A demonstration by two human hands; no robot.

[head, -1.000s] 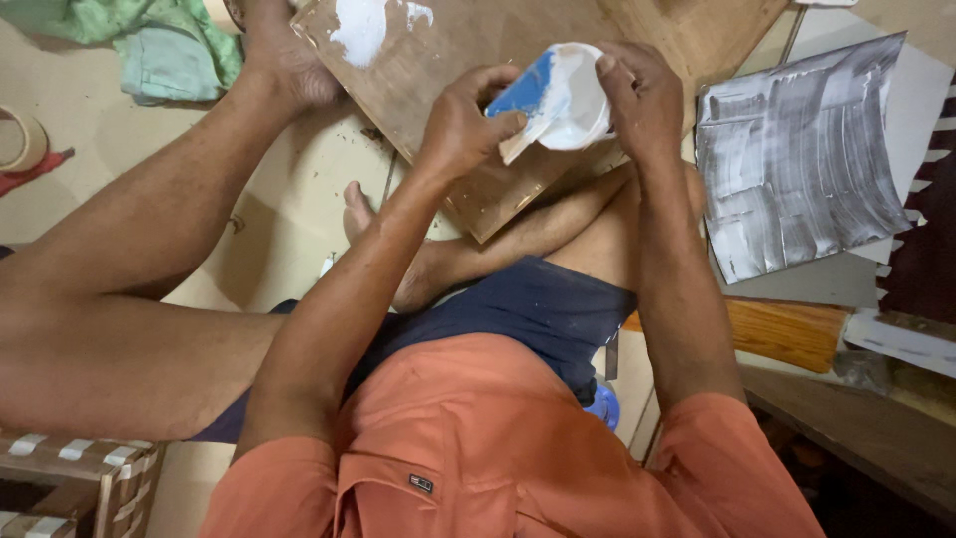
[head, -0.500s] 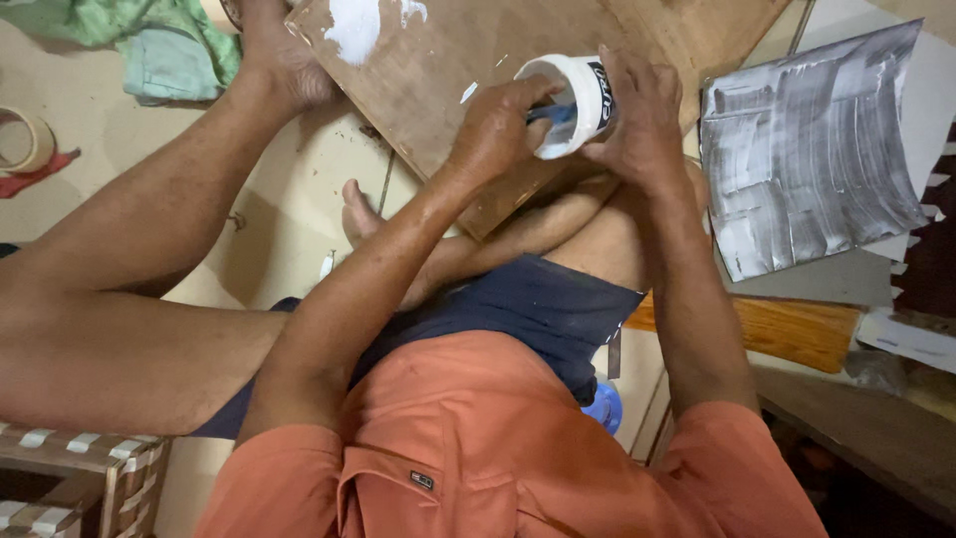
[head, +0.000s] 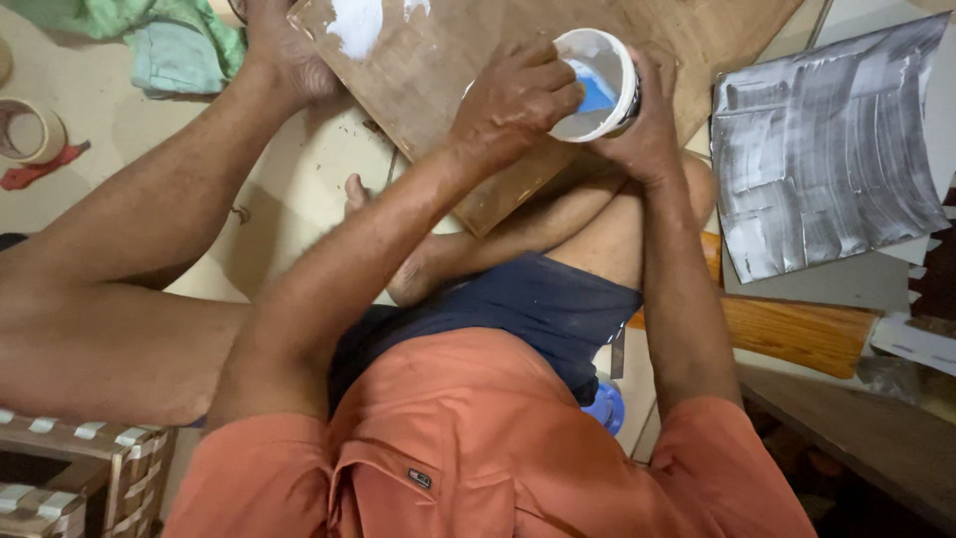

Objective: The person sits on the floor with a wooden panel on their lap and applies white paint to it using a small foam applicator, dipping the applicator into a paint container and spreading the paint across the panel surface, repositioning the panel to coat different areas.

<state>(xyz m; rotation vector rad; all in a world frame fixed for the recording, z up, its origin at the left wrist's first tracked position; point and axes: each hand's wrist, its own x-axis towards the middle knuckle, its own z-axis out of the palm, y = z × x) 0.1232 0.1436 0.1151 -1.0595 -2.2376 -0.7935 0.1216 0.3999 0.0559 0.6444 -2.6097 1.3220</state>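
Note:
I sit on the floor with a wooden board (head: pixel 468 60) across my legs. My right hand (head: pixel 647 134) is wrapped around a small white tub (head: pixel 607 105) held over the board, its mouth turned toward my left hand. My left hand (head: pixel 513 95) pinches a flat blue scraper (head: pixel 596 92) whose tip is down inside the tub. White paste coats the tub's inner wall. A patch of white paste (head: pixel 357 20) lies on the board's far left corner, next to my foot (head: pixel 289 55), which rests on the board's edge.
A dark sheet streaked with white paste (head: pixel 827 149) lies to the right. Below it lies an orange wooden plank (head: pixel 797 334). A tape roll (head: pixel 28 130) and a green cloth (head: pixel 169 45) sit at the left, and a woven stool (head: pixel 80 468) at bottom left.
The tub has shifted a little to the right and turned. My left hand went from holding the blue scraper at the rim to pushing it inside the tub.

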